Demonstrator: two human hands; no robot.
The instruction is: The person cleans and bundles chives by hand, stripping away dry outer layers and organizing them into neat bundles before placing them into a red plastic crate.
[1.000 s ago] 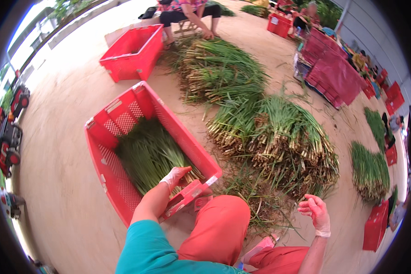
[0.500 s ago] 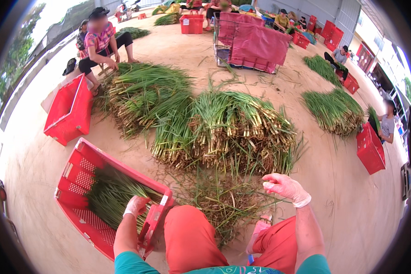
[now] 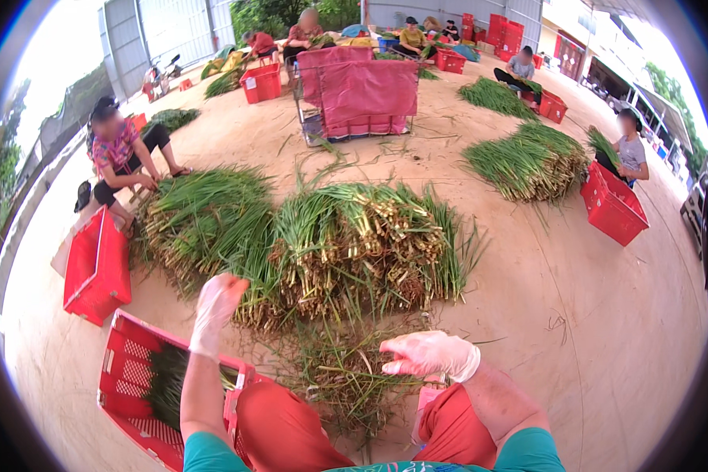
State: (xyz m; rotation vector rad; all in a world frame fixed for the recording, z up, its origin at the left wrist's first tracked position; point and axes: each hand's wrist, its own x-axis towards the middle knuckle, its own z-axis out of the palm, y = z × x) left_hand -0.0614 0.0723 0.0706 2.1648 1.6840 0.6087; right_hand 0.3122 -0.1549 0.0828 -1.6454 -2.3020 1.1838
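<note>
A big heap of green onions (image 3: 354,244) lies on the floor before me, its pale stems and brown roots facing me. My left hand (image 3: 216,307), in a thin whitish glove, is raised over the floor near the heap's left front. Its fingers are partly bent and slightly blurred, with nothing visible in them. My right hand (image 3: 436,354), gloved too, hovers above loose trimmings (image 3: 354,377) between my knees. Its thumb stands apart from the fingers, and no stalk shows there. Left of my knee stands a red crate (image 3: 122,370) with green onions (image 3: 169,377) inside, partly hidden by my left forearm.
Another red crate (image 3: 98,267) stands at the left, near a seated person (image 3: 126,157) handling the heap's far-left part. A cart with pink-red covers (image 3: 366,94) stands behind the heap. More green onions (image 3: 531,161) lie at the right, beside another seated person (image 3: 629,149) and red crate (image 3: 613,206).
My left hand has come out of the crate and moved up towards the heap. My right hand has shifted left and lower, its fingers parted. The view has tilted up and turned right.
</note>
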